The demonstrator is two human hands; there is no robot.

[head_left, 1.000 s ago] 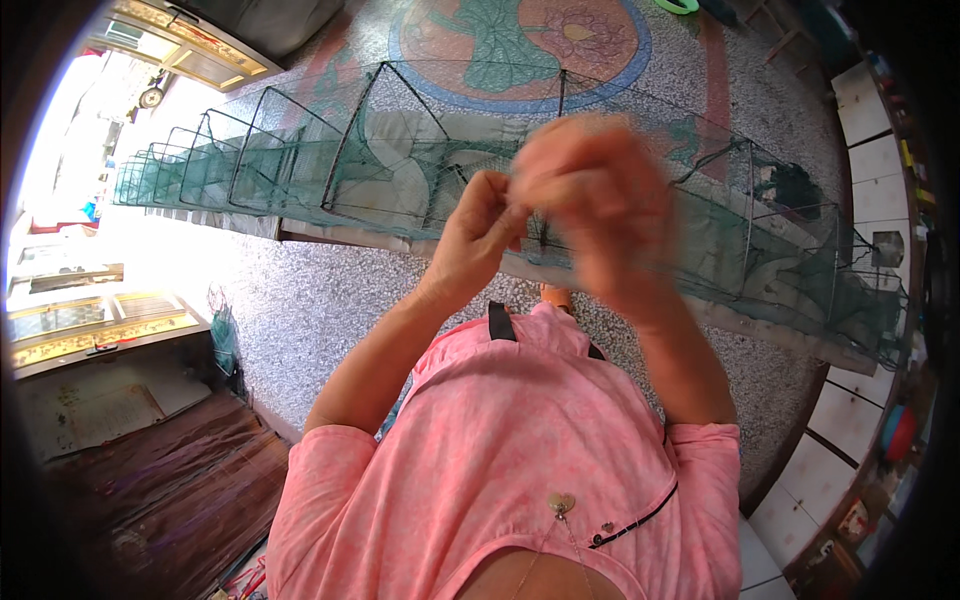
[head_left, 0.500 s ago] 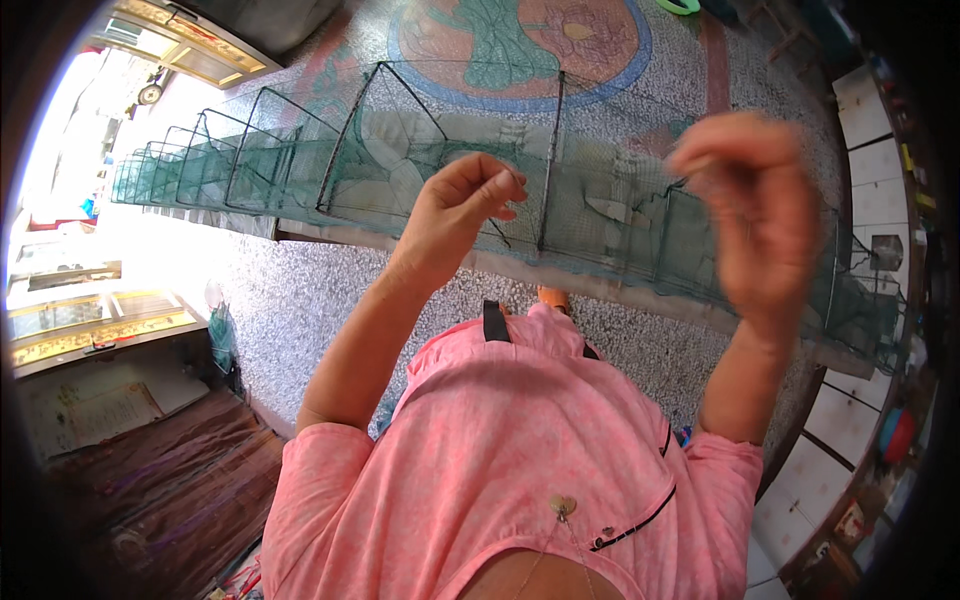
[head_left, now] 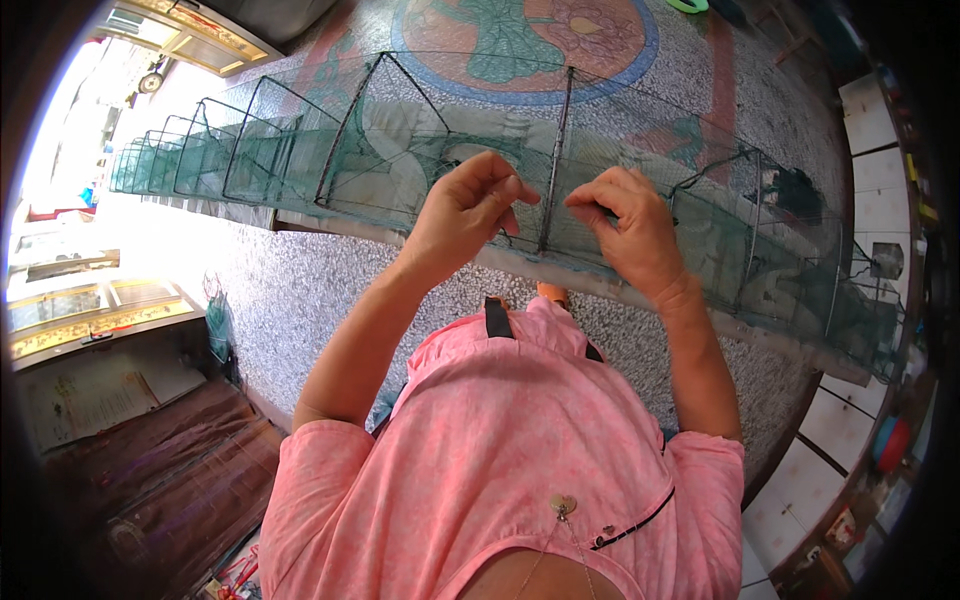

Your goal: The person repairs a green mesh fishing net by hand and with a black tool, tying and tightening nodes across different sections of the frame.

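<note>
A long green mesh net trap (head_left: 400,180) with black rod frames stretches across in front of me from left to right. My left hand (head_left: 470,200) is closed in a pinch, just left of one upright black rod (head_left: 556,160). On the rod's other side, my right hand (head_left: 630,220) has thumb and forefinger pinched together, pointing toward the left. The two sets of fingertips are a small gap apart, in front of the netting. Whatever the fingers hold, perhaps something thin, is too small to make out.
The trap lies over a grey board (head_left: 620,290) that runs beneath it. White tiled cabinet fronts (head_left: 840,420) stand at the right. At lower left is a brown covered surface (head_left: 170,480). A green round rim (head_left: 687,5) shows at the far edge, above the patterned floor (head_left: 520,50).
My right hand has come left from the upper right, where it was blurred, and now sits close to the left hand. The left hand has barely shifted.
</note>
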